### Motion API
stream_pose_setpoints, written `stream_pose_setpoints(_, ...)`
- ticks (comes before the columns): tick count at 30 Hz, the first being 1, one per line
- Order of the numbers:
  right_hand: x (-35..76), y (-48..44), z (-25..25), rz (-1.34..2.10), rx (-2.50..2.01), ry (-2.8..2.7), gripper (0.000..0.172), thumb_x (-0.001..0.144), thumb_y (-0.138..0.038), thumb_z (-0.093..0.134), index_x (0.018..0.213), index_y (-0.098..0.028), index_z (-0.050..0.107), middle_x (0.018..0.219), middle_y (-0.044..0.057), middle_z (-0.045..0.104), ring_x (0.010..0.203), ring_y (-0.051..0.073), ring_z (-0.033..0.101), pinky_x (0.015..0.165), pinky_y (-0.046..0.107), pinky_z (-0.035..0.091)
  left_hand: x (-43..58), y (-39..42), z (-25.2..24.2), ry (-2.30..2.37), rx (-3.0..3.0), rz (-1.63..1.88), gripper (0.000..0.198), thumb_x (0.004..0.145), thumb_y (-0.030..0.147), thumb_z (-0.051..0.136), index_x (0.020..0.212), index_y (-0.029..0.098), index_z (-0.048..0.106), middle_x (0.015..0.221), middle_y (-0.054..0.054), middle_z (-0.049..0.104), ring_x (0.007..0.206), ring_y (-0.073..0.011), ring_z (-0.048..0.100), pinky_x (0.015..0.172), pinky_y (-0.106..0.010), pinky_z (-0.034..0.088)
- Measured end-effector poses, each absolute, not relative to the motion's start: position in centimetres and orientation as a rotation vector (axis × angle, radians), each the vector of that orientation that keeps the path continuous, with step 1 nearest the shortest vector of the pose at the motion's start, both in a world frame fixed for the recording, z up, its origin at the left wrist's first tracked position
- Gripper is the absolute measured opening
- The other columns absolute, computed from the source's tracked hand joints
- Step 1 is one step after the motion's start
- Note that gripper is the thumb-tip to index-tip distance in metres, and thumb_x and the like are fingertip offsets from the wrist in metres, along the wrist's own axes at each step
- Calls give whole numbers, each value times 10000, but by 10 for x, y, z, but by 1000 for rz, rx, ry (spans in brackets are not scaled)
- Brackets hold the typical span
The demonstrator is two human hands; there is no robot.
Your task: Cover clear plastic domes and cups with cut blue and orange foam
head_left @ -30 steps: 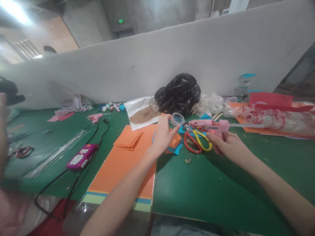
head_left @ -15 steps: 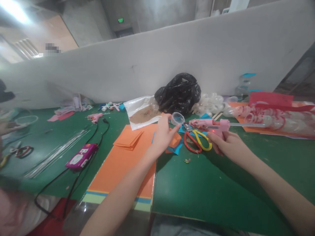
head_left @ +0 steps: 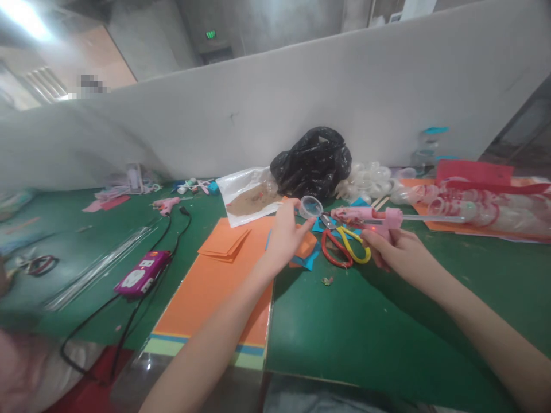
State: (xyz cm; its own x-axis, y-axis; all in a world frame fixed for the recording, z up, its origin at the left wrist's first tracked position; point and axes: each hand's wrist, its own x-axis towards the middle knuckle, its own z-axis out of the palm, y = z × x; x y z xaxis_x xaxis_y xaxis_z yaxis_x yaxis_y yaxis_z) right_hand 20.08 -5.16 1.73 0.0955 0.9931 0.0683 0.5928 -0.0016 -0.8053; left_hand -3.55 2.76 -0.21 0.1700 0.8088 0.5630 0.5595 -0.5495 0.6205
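Note:
My left hand [head_left: 284, 234] pinches a small clear plastic dome [head_left: 311, 207] between thumb and fingers, above orange and blue paper scraps [head_left: 306, 250]. My right hand [head_left: 394, 250] grips the handle of a pink glue gun [head_left: 370, 217], whose nozzle points left at the dome's edge. A clear glue stick juts out of the gun's back to the right. Scissors with red and yellow handles [head_left: 344, 248] lie on the green table [head_left: 379, 327] just below the gun.
Orange paper sheets [head_left: 215, 281] lie under my left arm. At the back are a black plastic bag [head_left: 313, 162], a clear bag of brown powder [head_left: 249, 198] and several clear domes [head_left: 370, 180]. A purple power strip [head_left: 142, 274] with black cables and another glue gun [head_left: 167, 204] sit left.
My hands, the dome and the glue gun have barely moved. At the far left edge, another person's dark shape has gone out of view.

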Motion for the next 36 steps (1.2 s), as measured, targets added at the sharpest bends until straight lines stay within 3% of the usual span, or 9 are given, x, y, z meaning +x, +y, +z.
stream_pose_setpoints(8, 202, -49, 22, 655, -1718, -1580, 617, 839, -685, 476, 398, -254, 515, 474, 49, 580, 543, 186, 533, 606, 336, 463, -36, 29, -4, 1296, 2176, 1302, 321, 903, 260, 714, 1151, 228, 513, 1211, -95, 631, 1145, -263, 603, 957, -426, 493)
stream_pose_setpoints(18, 202, -51, 24, 730, -1656, -1620, 647, 824, -769, 463, 429, -258, 515, 485, 46, 571, 538, 191, 549, 619, 346, 486, -32, 23, -3, 1227, 2164, 1249, 359, 920, 281, 700, 1218, 234, 506, 1249, -94, 630, 1169, -258, 595, 956, -415, 498)
stream_pose_setpoints(26, 197, -53, 25, 825, -1544, -1510, 536, 790, -753, 532, 648, -241, 600, 422, -6, 539, 443, 165, 521, 500, 300, 459, -29, 17, -2, 1187, 2159, 1209, 357, 915, 284, 708, 1219, 229, 530, 1245, -92, 640, 1184, -260, 588, 1020, -432, 475)
stream_pose_setpoints(36, 197, -52, 23, 885, -1514, -1505, 546, 794, -756, 540, 603, -245, 568, 400, -11, 529, 415, 148, 510, 474, 284, 442, -22, 10, 0, 1152, 2134, 1123, 361, 906, 270, 710, 1219, 213, 539, 1258, -89, 637, 1175, -250, 581, 1027, -421, 473)
